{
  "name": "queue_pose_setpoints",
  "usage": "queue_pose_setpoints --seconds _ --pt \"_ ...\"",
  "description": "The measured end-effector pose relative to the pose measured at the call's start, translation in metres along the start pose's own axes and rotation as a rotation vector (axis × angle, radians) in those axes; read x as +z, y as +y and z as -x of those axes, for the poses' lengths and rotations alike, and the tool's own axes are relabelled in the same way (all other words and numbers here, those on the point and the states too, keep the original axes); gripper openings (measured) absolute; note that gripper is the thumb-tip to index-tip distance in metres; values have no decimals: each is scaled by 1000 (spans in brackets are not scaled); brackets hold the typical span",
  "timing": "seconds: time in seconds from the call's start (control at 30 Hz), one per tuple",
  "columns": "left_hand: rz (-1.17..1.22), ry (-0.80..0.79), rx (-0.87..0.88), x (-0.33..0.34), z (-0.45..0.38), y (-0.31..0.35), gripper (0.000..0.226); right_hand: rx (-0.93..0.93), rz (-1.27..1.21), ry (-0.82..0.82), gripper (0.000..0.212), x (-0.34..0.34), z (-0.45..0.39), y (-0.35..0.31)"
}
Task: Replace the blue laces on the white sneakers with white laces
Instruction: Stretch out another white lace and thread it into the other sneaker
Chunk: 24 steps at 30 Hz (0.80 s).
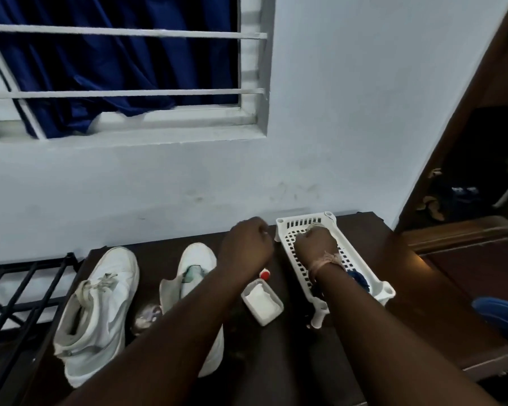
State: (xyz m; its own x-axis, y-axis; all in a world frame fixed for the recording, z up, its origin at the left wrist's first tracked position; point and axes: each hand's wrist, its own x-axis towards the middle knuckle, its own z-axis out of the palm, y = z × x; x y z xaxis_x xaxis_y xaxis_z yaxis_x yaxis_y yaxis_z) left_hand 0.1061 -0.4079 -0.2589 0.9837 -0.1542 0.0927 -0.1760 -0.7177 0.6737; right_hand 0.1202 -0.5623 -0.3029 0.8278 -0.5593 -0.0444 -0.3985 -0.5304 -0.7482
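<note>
Head view: lower left I see both white sneakers (pixel 100 312) on the desk (pixel 408 288). At centre, left hand (pixel 247 247) curled, apparently empty. Right hand (pixel 317 244) inside the white basket (pixel 373 276), grip unclear; blue laces (pixel 358 278) beside its wrist.

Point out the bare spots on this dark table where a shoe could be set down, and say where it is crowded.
Free: the dark table right of the white basket, toward its right edge. A narrower strip lies between the left sneaker and the right sneaker. Crowded: between the right sneaker and basket, where the small white tub and both forearms lie.
</note>
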Motion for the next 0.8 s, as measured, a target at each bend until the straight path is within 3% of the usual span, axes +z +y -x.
queue_pose_setpoints --seconds 0.1,0.13,0.17,0.27,0.47,0.6,0.8 --pt "183 -223 -126 44 -36 25 34 34 92 64 24 -11 -33 21" --pt "231 -271 -164 57 -47 32 26 34 120 71 26 -13 -46 28" --pt "257 -302 -171 69 -59 39 15 33 144 62 24 -15 -59 34" --pt "235 -357 -134 98 -86 54 23 19 222 1 22 -11 -90 44" --pt "235 -323 -209 142 -119 46 26 -41 143 -16 49 13 -131 63" --pt "268 -330 -211 154 -122 34 24 2 224 -13 27 21 -135 69" --pt "388 -312 -242 152 -112 28 21 -5 197 -32 15 16 -121 61"
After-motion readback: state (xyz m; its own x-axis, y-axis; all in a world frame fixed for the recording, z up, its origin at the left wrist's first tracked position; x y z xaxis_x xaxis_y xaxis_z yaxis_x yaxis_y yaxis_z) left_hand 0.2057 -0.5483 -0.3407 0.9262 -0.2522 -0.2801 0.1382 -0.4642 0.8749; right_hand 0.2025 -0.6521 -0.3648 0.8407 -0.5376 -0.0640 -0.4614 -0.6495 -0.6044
